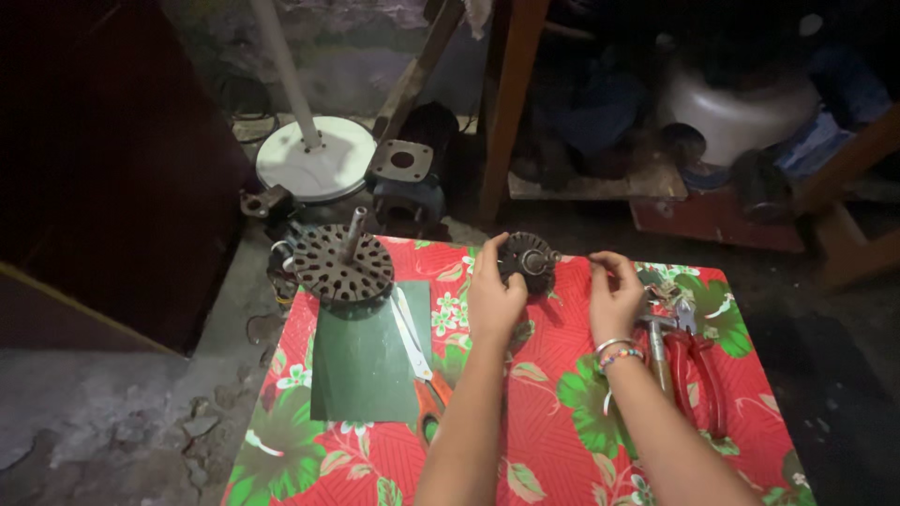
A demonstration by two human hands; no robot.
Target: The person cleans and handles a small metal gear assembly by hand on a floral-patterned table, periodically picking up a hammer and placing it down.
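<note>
Forearms at frame bottom: left hand [492, 298] grips dark round motor part [527, 260] at surface [562, 440] far edge, right hand [614, 295] fingers pinched, contents unclear; slip could drop it off.

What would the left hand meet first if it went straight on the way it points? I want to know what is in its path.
The left hand already grips the small dark rotor; beyond it probably only the table edge.

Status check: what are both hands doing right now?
Left hand gripping small dark round metal motor part. Right hand pinching beside it, contents unclear. Red-handled pliers lie nearby.
</note>
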